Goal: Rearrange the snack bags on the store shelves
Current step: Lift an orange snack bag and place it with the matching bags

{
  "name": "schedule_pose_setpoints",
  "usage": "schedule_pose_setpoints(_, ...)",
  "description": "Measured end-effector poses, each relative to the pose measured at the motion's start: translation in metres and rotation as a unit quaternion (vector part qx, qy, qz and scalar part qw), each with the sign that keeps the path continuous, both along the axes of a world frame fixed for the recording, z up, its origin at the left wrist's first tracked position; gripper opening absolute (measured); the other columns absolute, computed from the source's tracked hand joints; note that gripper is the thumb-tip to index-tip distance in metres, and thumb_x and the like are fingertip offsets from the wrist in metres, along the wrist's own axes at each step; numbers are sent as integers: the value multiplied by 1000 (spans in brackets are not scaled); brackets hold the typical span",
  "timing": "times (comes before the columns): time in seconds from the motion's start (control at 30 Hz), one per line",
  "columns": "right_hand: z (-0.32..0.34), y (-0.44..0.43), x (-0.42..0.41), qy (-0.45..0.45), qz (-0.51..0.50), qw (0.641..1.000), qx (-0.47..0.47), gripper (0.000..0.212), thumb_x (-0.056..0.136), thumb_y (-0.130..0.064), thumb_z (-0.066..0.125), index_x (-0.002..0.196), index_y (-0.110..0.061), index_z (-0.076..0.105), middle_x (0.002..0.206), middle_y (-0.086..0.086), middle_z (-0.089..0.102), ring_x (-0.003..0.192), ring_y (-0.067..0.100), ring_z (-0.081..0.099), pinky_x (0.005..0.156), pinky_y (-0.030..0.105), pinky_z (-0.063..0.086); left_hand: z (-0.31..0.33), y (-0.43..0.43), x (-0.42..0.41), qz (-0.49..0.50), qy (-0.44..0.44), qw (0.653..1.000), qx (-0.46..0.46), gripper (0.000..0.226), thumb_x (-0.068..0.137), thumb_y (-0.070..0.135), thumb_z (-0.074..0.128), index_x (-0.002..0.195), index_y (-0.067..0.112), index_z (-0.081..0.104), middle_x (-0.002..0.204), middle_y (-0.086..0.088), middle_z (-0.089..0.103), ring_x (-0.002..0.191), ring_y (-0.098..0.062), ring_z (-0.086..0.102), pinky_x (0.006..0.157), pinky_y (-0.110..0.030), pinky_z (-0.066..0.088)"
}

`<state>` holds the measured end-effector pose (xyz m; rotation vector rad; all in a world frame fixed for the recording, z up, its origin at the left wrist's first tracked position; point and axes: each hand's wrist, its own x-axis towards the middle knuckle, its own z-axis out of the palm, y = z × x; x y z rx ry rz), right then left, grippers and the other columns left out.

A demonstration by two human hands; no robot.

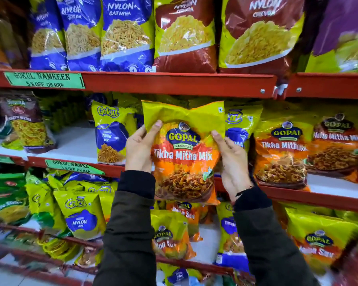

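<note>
I hold a yellow and orange Gopal Tikha Mitha Mix bag upright in front of the middle shelf. My left hand grips its left edge, thumb on the front. My right hand grips its right edge the same way. Two matching Tikha Mitha Mix bags stand on that shelf just to the right. A yellow and blue Gokul bag stands just left of my left hand, and another Gokul bag shows behind the held bag at the right.
The top shelf carries blue Nylon Gathiya bags and maroon Nylon Chevda bags. A maroon bag leans at the middle shelf's left, with bare white shelf beside it. Lower shelves hold several Gokul and Gopal bags. Red shelf edges jut forward.
</note>
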<state>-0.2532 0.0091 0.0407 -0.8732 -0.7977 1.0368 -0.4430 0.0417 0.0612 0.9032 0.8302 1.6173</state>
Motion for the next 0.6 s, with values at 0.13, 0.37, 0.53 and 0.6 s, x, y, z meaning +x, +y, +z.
schedule_pose_setpoints(0.13,-10,-40,50,40,-20,999,-13,41,87,-29,76,121,-8,72,113,10,78,111,21,72,100,40,56,-12,-42,56,15,-8,1000,-3,54,79,32,78,123,4,62,99,-4,77,85,-15,68,89,-39,57)
schedule_pose_setpoints(0.37,-34,-108,130,76,-56,996,7,19,91,-23,72,108,-16,77,123,13,74,127,31,63,114,52,45,-34,-103,146,20,-9,1000,-12,13,76,33,79,84,23,78,106,-4,75,112,-25,65,113,-53,42)
schedule_pose_setpoints(0.53,-48,-148,177,7,-62,998,21,23,90,-26,73,106,-12,79,116,15,77,113,29,70,109,53,50,-45,-135,180,-4,2,999,-37,42,83,28,75,118,7,67,117,-16,71,110,-25,62,110,-45,45)
schedule_pose_setpoints(0.6,-49,-158,188,-10,-93,995,19,20,88,-28,75,99,-12,81,111,19,77,101,26,68,105,55,49,-42,-145,188,-8,30,999,-30,17,85,30,73,89,14,76,95,-12,74,96,-25,62,97,-43,49)
